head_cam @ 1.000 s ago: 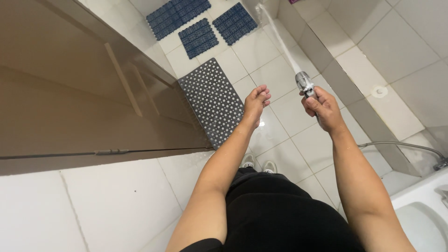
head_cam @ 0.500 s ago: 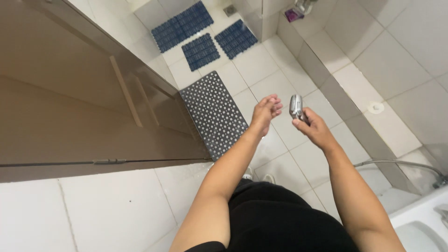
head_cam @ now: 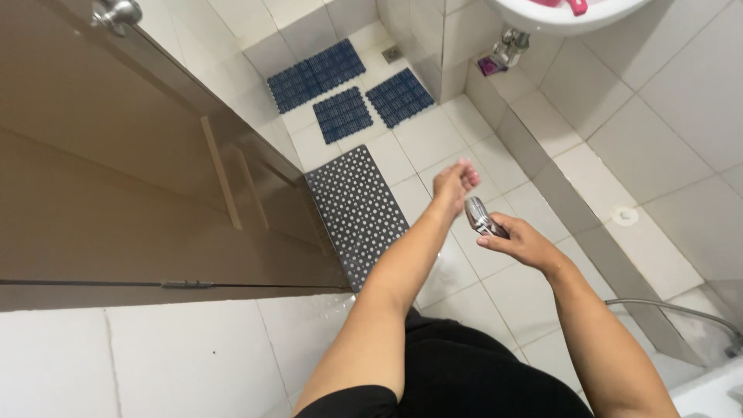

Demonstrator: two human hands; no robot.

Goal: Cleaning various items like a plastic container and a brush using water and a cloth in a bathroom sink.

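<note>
My right hand [head_cam: 520, 241] grips a chrome hand sprayer head [head_cam: 480, 217], its nozzle end pointing toward my left hand. No water stream shows. My left hand [head_cam: 454, 184] is held out just above and left of the sprayer, fingers loosely together, holding nothing. Both hands hover over the white tiled bathroom floor [head_cam: 433, 143]. A metal hose [head_cam: 669, 310] runs along the right wall tiles toward the lower right corner.
A brown door [head_cam: 139, 193] with a round metal knob [head_cam: 116, 11] stands at the left. A grey perforated mat [head_cam: 357, 213] lies beside it; three blue mats [head_cam: 340, 114] lie farther off. A white basin [head_cam: 565, 11] hangs top right, a white fixture [head_cam: 708, 391] bottom right.
The water stream seen earlier has stopped. My right hand has lowered the sprayer and my left hand stays beside it. The view has shifted, showing the basin and door knob.
</note>
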